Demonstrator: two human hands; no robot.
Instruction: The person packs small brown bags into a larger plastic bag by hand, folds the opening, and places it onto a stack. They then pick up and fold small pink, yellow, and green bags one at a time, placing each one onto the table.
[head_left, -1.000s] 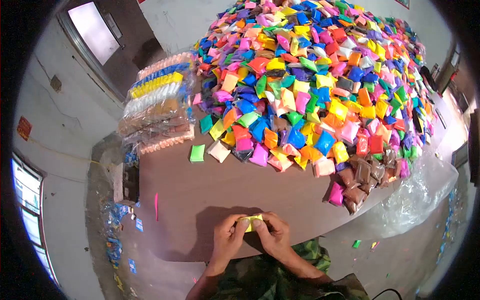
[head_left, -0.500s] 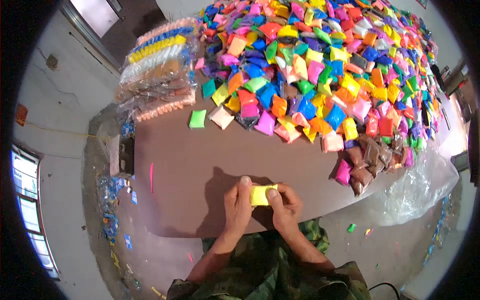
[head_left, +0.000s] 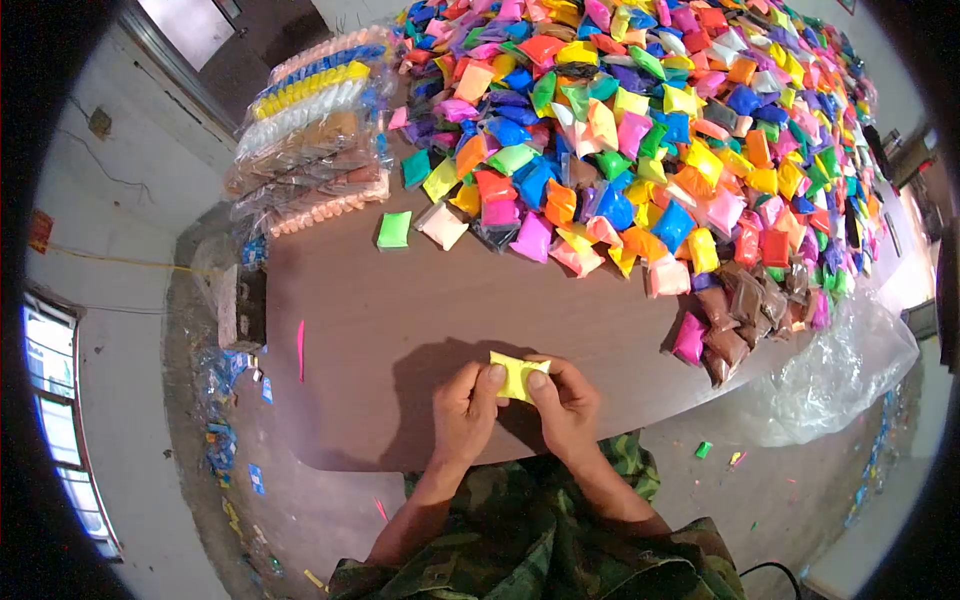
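A small yellow packet (head_left: 518, 379) is held between my two hands, just above the near part of the brown table (head_left: 350, 300). My left hand (head_left: 467, 408) grips its left side, thumb pressed on the face. On the other side my right hand (head_left: 568, 400) pinches it with thumb and bent fingers. The packet looks like a soft, sealed pouch, slightly tilted, its upper left corner sticking up. The fingertips behind it are hidden.
A big heap of colourful packets (head_left: 600, 150) covers the far side. Stacked clear bags of rolls (head_left: 315, 130) stand at the far left. Brown packets (head_left: 735, 310) lie at the right edge by a clear plastic bag (head_left: 840, 380). A pink strip (head_left: 301, 350) lies on the left.
The yellow packet has risen a little away from me and tilted, with its upper left corner now showing. My left thumb has shifted down onto its face.
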